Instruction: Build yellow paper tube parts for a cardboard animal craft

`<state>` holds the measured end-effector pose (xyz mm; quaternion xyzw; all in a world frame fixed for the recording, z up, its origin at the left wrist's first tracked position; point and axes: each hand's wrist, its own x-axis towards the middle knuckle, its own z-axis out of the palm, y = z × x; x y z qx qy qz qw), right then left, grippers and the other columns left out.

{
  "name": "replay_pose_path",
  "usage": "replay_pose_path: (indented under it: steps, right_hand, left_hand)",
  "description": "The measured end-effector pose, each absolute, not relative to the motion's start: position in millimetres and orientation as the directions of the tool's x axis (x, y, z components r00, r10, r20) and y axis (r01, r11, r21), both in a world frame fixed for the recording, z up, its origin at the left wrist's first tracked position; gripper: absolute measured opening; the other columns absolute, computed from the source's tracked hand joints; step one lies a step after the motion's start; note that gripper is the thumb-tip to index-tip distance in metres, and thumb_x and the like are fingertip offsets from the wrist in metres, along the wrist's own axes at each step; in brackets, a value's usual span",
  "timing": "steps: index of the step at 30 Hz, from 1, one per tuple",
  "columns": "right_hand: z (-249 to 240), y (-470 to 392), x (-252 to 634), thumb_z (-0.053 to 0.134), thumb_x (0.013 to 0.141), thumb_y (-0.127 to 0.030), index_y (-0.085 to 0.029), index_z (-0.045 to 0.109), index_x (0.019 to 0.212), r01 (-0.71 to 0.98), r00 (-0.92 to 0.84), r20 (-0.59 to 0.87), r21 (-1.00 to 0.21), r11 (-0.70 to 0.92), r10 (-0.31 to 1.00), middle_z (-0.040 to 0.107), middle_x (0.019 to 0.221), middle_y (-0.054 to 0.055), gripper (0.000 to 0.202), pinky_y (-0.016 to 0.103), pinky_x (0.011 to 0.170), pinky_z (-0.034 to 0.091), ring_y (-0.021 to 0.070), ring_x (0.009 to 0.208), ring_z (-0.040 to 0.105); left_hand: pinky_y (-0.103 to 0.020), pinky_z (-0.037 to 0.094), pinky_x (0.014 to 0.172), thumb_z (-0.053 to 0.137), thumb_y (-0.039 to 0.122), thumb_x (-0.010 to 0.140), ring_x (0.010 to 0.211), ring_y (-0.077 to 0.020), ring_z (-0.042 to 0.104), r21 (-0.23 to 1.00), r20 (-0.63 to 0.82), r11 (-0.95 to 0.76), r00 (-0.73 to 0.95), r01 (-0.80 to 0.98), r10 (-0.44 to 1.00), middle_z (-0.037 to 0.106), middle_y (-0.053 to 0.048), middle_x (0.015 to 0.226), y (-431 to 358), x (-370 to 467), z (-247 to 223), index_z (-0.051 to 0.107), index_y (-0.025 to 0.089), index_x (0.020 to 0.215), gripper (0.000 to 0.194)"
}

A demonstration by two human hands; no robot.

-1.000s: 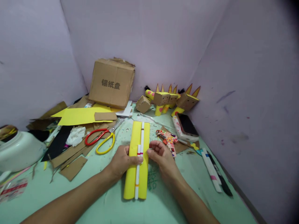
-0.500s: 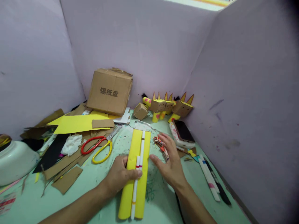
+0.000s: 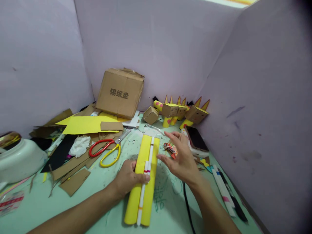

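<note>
Yellow paper (image 3: 136, 201), curled inward from both long sides, lies lengthwise in front of me. White pens (image 3: 142, 198) with coloured bands rest end to end along its middle, overlapping near the centre. My left hand (image 3: 131, 178) grips the paper's left side, its thumb pressed over the pens and its other fingers mostly hidden. To the right, my right hand (image 3: 181, 156) hovers with thumb and fingers apart, holding nothing. Its thumb tip is close to the paper's right edge. Just beyond that hand lies a small patterned item (image 3: 170, 149).
Red-and-yellow scissors (image 3: 109, 151) lie left among cardboard scraps (image 3: 75, 182) and yellow sheets (image 3: 83, 125). A cardboard box (image 3: 120, 94) leans at the back beside horned cardboard figures (image 3: 170, 110). A phone (image 3: 197, 138) and markers (image 3: 223, 191) are right; a white container (image 3: 19, 159) stands left.
My right hand has lifted slightly away from the table and turned, its fingers still apart. The left hand keeps its hold on the paper and pens. The camera view has shifted a little left.
</note>
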<state>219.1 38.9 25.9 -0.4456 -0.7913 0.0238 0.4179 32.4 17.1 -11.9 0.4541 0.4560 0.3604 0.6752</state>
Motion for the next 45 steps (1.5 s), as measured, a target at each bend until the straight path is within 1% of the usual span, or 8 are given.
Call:
replay_pose_path:
  steps: [5,9,14,20,24,31,40,45]
  right_hand:
    - [13,36,222,0.066,0.071,-0.038,-0.021,0.039,0.128,0.706,-0.298,0.588,-0.395,0.589,0.752,0.037,0.122,0.014,0.066,0.05,0.093,0.035,0.0318,0.114,0.038]
    - [10,37,219,0.062,0.073,-0.046,-0.02,0.036,0.129,0.738,-0.337,0.61,-0.302,0.603,0.717,0.033,0.129,0.016,0.067,0.055,0.095,0.031,0.0344,0.118,0.035]
    - [10,35,215,0.06,0.07,-0.055,-0.012,0.042,0.127,0.8,-0.33,0.567,-0.257,0.542,0.755,0.041,0.111,0.016,0.073,0.055,0.092,0.032,0.0324,0.104,0.041]
    - [15,34,216,0.06,0.068,-0.058,-0.012,0.046,0.125,0.796,-0.337,0.526,-0.283,0.534,0.781,0.041,0.103,0.014,0.075,0.053,0.088,0.036,0.0303,0.096,0.04]
    - [18,34,217,0.062,0.067,-0.058,-0.012,0.049,0.122,0.796,-0.336,0.522,-0.287,0.533,0.784,0.042,0.101,0.013,0.073,0.051,0.085,0.037,0.0296,0.094,0.04]
    - [18,34,220,0.063,0.067,-0.056,-0.012,0.049,0.124,0.802,-0.349,0.502,-0.276,0.529,0.791,0.041,0.105,0.014,0.074,0.053,0.09,0.032,0.0307,0.099,0.039]
    - [19,36,219,0.063,0.066,-0.057,-0.012,0.05,0.124,0.813,-0.385,0.497,-0.216,0.541,0.777,0.044,0.104,0.015,0.075,0.053,0.086,0.035,0.0321,0.097,0.041]
    - [21,35,218,0.064,0.065,-0.057,-0.012,0.049,0.125,0.831,-0.387,0.469,-0.197,0.521,0.794,0.044,0.103,0.015,0.077,0.054,0.087,0.033,0.0328,0.098,0.041]
  left_hand:
    - [-0.025,0.047,0.047,0.073,0.023,0.046,0.05,-0.0163,0.059,0.932,-0.323,0.357,0.317,-0.055,0.892,0.067,-0.002,0.056,19,35,-12,0.065,0.013,0.066,0.023]
    - [-0.026,0.047,0.047,0.073,0.023,0.045,0.049,-0.0167,0.059,0.935,-0.319,0.352,0.318,-0.051,0.893,0.066,-0.001,0.055,19,35,-14,0.063,0.013,0.066,0.025]
    - [-0.026,0.047,0.049,0.072,0.024,0.045,0.051,-0.0169,0.059,0.943,-0.305,0.332,0.321,-0.031,0.897,0.065,-0.002,0.056,19,35,-15,0.062,0.012,0.067,0.027]
    - [-0.023,0.044,0.045,0.069,0.023,0.048,0.047,-0.0135,0.054,0.95,-0.294,0.313,0.322,-0.007,0.9,0.062,0.001,0.053,18,37,-13,0.061,0.012,0.065,0.022]
    - [-0.022,0.043,0.045,0.069,0.022,0.048,0.047,-0.0123,0.053,0.953,-0.283,0.304,0.33,-0.011,0.901,0.06,0.001,0.052,18,38,-13,0.061,0.012,0.063,0.02]
    - [-0.024,0.044,0.046,0.069,0.022,0.047,0.048,-0.0137,0.054,0.948,-0.3,0.318,0.341,0.004,0.891,0.061,0.001,0.053,17,38,-13,0.061,0.012,0.064,0.021]
    - [-0.024,0.044,0.046,0.068,0.021,0.046,0.048,-0.0131,0.053,0.954,-0.293,0.299,0.313,0.031,0.903,0.06,0.001,0.053,18,39,-12,0.061,0.011,0.063,0.021]
    - [-0.023,0.043,0.046,0.067,0.021,0.047,0.048,-0.0125,0.052,0.952,-0.297,0.303,0.319,0.032,0.9,0.059,0.001,0.052,17,39,-12,0.061,0.011,0.063,0.021]
